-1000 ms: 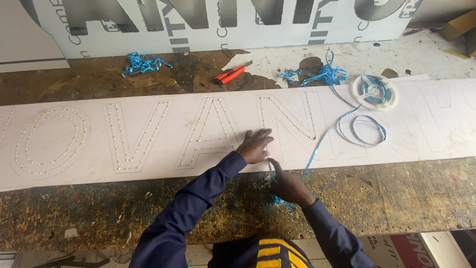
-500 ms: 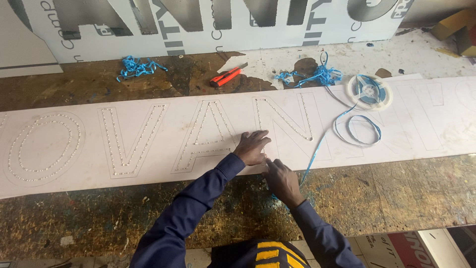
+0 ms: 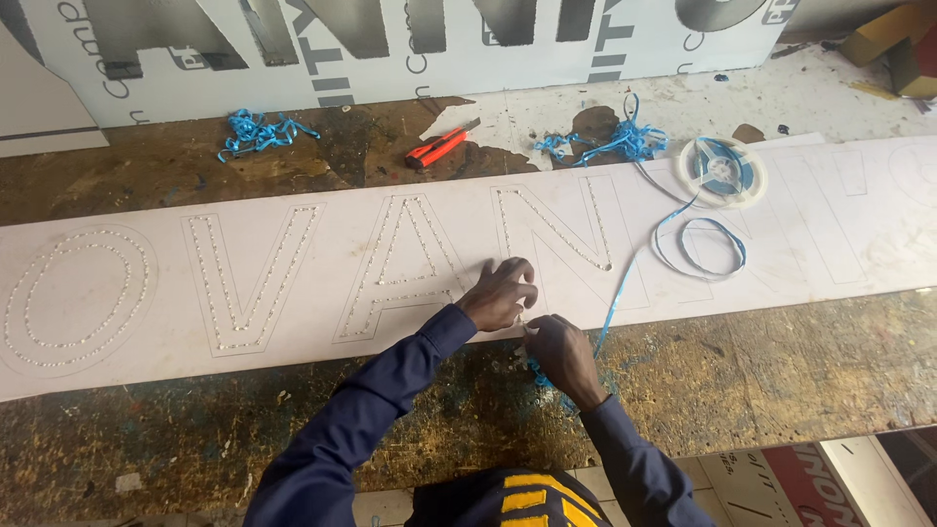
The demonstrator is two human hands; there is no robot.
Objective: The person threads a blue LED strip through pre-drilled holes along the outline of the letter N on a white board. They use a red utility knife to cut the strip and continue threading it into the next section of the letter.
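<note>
Left hand (image 3: 500, 293) presses fingertips on white letter panel (image 3: 293, 283). Right hand (image 3: 558, 351) pinches blue strip (image 3: 613, 293); likely light, floppy, best held near its end

Long dark navy fabric sleeves (image 3: 381, 410) cover both arms above the scarred wooden workbench (image 3: 176, 439); black garment with yellow stripes (image 3: 512, 498) between them.
</note>
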